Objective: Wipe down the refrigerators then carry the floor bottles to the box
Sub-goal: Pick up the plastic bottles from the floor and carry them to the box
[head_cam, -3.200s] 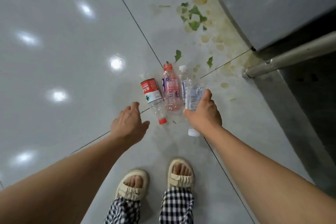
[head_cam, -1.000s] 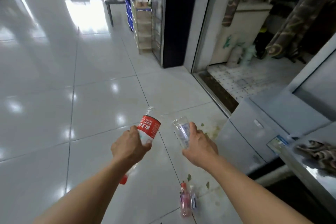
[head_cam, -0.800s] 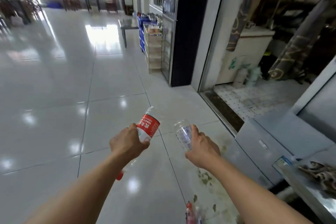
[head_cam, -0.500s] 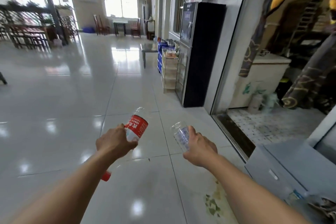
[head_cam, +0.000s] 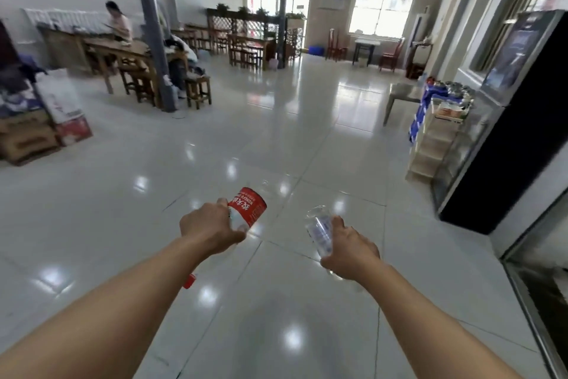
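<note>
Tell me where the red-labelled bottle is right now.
In the head view, the red-labelled bottle is gripped in the left hand, held over the tiled floor with its red cap pointing down, left of the clear bottle in the right hand.

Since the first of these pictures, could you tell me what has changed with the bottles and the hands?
The left hand took up the red-labelled bottle and the right hand lifted the clear bottle off the floor. The person straightened and the view swung up and left, across the hall. The pink bottle, left on the floor, has dropped out of view. Both grips have held over the last second.
</note>
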